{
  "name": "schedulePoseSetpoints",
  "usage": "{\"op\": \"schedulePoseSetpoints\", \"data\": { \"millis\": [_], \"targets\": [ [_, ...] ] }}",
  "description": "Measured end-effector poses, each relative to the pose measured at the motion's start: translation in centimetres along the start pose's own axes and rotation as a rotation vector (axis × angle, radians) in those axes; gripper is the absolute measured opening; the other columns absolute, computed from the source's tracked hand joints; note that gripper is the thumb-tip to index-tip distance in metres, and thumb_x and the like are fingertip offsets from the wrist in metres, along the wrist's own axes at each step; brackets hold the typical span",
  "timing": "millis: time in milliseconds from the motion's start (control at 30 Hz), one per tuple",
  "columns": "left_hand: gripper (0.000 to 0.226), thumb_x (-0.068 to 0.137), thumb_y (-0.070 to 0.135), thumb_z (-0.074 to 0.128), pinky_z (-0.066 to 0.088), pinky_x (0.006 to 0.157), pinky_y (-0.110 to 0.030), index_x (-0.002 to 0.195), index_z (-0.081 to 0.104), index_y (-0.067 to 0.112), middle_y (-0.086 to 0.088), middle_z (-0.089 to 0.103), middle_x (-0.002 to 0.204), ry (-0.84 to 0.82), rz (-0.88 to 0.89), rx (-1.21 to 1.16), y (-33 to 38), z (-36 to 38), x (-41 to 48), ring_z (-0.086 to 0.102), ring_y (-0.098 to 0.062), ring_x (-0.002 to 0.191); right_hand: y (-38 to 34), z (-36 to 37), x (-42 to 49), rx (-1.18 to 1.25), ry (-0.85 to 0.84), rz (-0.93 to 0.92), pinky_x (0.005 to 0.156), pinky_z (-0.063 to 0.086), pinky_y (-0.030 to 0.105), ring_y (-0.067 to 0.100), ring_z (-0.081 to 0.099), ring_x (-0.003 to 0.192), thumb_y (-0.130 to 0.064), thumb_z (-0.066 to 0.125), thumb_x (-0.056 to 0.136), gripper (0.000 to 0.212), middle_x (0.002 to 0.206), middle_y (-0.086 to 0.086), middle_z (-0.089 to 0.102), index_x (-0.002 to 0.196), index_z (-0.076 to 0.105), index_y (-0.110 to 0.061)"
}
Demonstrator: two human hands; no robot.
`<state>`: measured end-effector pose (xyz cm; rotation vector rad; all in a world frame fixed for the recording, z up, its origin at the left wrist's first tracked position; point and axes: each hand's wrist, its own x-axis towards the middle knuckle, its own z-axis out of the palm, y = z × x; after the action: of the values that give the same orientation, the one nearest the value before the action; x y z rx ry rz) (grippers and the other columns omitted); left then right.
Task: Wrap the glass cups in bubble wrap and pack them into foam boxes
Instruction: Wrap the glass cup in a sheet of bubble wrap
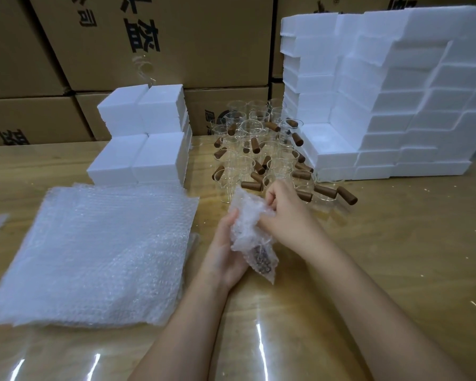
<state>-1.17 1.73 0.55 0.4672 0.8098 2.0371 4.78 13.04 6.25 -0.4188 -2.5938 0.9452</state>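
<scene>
Left grip [226, 251] curls round the wrapped cup [252, 229] from below, while right grip [286, 213] pinches the loose bubble wrap at its top. I hold the bundle in the air, just on my side of the cluster of glass cups [259, 149]. A brown handle [261, 261] shows through the wrap at the lower end.

My main worry is that lower end. I cannot tell whether it is folded shut, and if it is not, the cup could slide out onto the tabletop [368, 257]. If the pinch loosens, I expect the wrap to spring open. The right knuckles sit very near the closest cups in the cluster. Those cups stand packed together with handles sticking out, so a forward swing could knock one into the next.

Room is tight on three sides of the cluster:
- **Left:** the small foam boxes [140, 138] stand just beside it.
- **Right:** the tall foam stack [396, 105] stands just beside it.
- **Behind:** the cardboard cartons [176, 37] close it off.

On my side and to the left lies the pile of bubble wrap sheets [94, 257], with its right edge close to the left grip. The free room is on my side and to the right, where the tabletop shows bare. I would work there and draw the bundle toward me. The tabletop's near edge is out of view.
</scene>
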Motion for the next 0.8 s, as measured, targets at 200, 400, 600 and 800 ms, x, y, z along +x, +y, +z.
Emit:
{"op": "schedulePoseSetpoints", "data": {
  "millis": [200,400,600,800],
  "targets": [
    [0.092,0.050,0.044,0.088,0.045,0.095,-0.039,0.125,0.056,0.002,-0.017,0.064,0.112,0.043,-0.044,0.042,-0.2,0.0,-0.2,0.059,-0.027,0.104,-0.1,1.1,-0.6,-0.253,0.078,0.028,0.065,0.025,0.030,0.006,0.034,0.063,-0.014,0.062,0.079,0.036,0.101,-0.005,0.030,0.094,0.030,-0.022],
    [0.053,0.092,0.045,0.047,0.039,0.103,-0.042,0.123,0.057,0.004,-0.017,0.062,0.114,0.137,0.103,-0.178,0.2,-0.8,0.3,0.060,-0.026,0.107,-1.5,0.7,-0.8,-0.191,0.367,-0.361,0.097,0.036,0.039,0.014,0.053,0.100,-0.023,0.057,0.088,0.022,0.110,-0.001,0.054,0.109,0.059,-0.014],
    [0.062,0.095,0.060,0.036,0.054,0.087,-0.030,0.092,0.076,0.013,-0.006,0.071,0.098,0.223,0.122,-0.181,-0.1,-1.5,0.2,0.067,-0.015,0.099,-0.6,3.6,-1.7,-0.335,0.467,-0.816,0.109,0.031,0.047,0.012,0.068,0.094,-0.025,0.064,0.084,0.024,0.106,0.001,0.071,0.101,0.073,-0.011],
    [0.052,0.090,0.055,0.047,0.053,0.092,-0.033,0.099,0.075,0.013,-0.012,0.067,0.112,0.296,0.114,-0.111,-0.2,-1.4,0.4,0.064,-0.021,0.109,0.3,4.6,-1.7,-0.372,0.287,-0.629,0.117,0.020,0.046,0.017,0.065,0.105,-0.033,0.061,0.084,0.050,0.123,0.008,0.065,0.123,0.061,-0.001]
  ]
}}
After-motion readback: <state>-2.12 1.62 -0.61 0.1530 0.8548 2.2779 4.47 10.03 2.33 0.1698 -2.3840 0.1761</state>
